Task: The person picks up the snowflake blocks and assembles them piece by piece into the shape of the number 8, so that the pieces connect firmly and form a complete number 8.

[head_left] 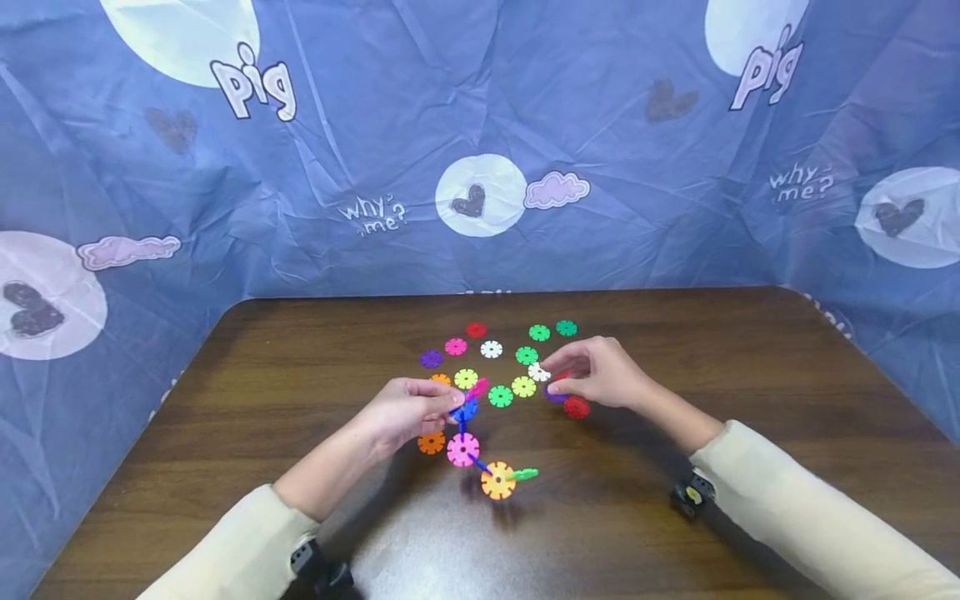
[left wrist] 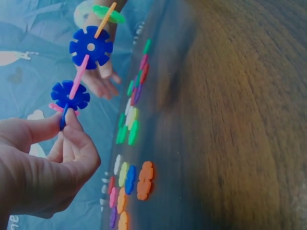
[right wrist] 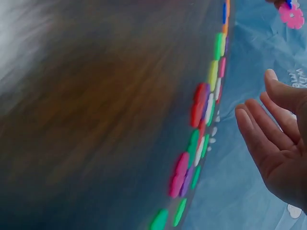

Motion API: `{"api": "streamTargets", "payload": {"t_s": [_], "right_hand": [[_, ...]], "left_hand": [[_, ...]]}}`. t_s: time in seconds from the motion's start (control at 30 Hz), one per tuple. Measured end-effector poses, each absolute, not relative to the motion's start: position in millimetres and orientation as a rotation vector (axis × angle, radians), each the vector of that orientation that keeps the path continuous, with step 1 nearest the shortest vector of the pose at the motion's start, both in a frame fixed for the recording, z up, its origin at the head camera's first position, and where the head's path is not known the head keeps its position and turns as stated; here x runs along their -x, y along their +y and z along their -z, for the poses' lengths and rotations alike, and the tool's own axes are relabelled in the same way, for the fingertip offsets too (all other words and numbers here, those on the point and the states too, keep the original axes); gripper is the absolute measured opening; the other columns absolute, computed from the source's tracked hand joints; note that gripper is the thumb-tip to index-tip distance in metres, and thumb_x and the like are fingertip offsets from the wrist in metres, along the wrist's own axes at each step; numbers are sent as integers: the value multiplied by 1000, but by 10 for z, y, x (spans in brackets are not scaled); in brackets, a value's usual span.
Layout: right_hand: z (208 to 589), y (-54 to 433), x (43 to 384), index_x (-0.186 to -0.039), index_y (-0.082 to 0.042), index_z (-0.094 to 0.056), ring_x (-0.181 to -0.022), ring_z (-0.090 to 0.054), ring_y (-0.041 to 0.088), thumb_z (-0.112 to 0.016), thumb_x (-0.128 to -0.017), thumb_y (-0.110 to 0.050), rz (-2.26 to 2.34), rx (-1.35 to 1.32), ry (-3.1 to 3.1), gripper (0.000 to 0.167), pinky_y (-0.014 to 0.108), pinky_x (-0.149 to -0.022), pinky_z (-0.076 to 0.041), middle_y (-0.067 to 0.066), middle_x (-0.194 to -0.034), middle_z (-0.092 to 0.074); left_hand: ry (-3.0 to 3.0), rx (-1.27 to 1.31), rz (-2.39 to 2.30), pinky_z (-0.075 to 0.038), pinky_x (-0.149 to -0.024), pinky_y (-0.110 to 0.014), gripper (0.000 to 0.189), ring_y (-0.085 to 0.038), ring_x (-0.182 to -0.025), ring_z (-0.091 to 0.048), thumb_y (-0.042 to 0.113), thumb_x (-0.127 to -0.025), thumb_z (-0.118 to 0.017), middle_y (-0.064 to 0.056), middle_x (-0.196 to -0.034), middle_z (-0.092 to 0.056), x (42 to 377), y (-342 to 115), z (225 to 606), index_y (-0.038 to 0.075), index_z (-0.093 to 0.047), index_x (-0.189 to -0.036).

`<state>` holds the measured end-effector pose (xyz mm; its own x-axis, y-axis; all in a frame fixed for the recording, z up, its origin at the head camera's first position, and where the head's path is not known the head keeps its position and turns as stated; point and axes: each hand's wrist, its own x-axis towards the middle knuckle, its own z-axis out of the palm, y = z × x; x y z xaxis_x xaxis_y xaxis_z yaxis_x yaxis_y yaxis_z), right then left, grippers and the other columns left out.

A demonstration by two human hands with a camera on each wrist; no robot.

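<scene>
Fingers (left wrist: 85, 149) of the left hand (head_left: 405, 410) pinch a slotted-disc chain (head_left: 454, 451); the right hand (head_left: 609, 375), fingers relaxed, hovers by loose discs (head_left: 495, 398); tabletop (head_left: 795, 400) runs wide to its right edge.

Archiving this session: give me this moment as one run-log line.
left hand: pinches disc chain | right hand: empty, raised above table | loose discs: on table

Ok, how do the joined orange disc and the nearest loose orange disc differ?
The joined disc looks paler, yellower; the loose disc deeper orange. The joined disc connects to a blue disc and a green disc; the loose disc, none. The joined disc is off the table; the loose disc lies flat on it. Both are notched.
</scene>
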<state>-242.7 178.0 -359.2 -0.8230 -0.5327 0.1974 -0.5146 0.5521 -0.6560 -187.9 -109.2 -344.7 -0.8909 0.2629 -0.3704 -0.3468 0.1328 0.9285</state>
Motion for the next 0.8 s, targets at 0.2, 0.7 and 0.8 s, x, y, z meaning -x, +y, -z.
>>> {"api": "streamTargets", "payload": {"t_s": [0.2, 0.7, 0.8], "right_hand": [[3651, 1882, 2409, -98, -2, -73, -84, -71, 24, -83, -71, -9, 988, 876, 2763, 29, 25, -70, -59, 13, -93, -75], [3689, 1918, 2361, -82, -7, -73, -71, -62, 13, -88, -64, -7, 705, 823, 2856, 24, 19, -62, -51, 2, -76, -71], [3691, 1914, 2350, -83, -7, -73, -72, -61, 13, -88, -64, -7, 697, 798, 2864, 24, 20, -63, -51, 2, -78, -71]], "left_hand": [[1965, 104, -1801, -52, -65, -16, 28, -6, -67, -59, 7, -92, -60, 6, -71, -67, 1891, -1100, 3476, -9, -62, -116], [1957, 110, -1776, -53, -66, -15, 30, -4, -67, -59, 10, -93, -61, 5, -72, -66, 1872, -1113, 3483, -9, -61, -116], [1942, 99, -1782, -52, -65, -15, 30, -4, -66, -59, 8, -93, -59, 6, -71, -66, 1869, -1117, 3509, -10, -60, -117]]}}
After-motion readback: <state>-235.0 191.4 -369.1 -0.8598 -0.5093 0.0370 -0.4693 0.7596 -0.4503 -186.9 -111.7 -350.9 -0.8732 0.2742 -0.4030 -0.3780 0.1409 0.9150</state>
